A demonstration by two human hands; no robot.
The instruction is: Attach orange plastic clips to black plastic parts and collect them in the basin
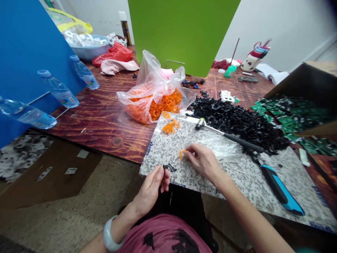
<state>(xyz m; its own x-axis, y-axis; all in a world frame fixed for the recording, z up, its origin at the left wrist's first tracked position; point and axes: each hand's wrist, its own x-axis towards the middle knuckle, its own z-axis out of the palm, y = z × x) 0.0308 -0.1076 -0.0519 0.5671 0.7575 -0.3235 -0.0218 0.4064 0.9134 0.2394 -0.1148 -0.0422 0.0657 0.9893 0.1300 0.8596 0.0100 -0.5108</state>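
My left hand (151, 186) is closed, pinching a small curved black plastic part (170, 168) near the front edge of the speckled stone slab (237, 196). Just to the right, my right hand (204, 160) pinches a small orange plastic part (181, 153) between thumb and finger, low over the slab. Farther back on the slab lies a little group of orange parts (170, 126). A pile of clear thin pins or strips (219, 144) spreads beyond my right hand. Behind that is a heap of black plastic parts (231, 119).
A hammer (223, 134) lies across the slab, and blue-handled pliers (281, 189) rest at the right. Behind stands a plastic bag of orange parts (158, 103). At the far right, a cardboard box (310, 80) spills green boards. Water bottles (59, 89) line the left.
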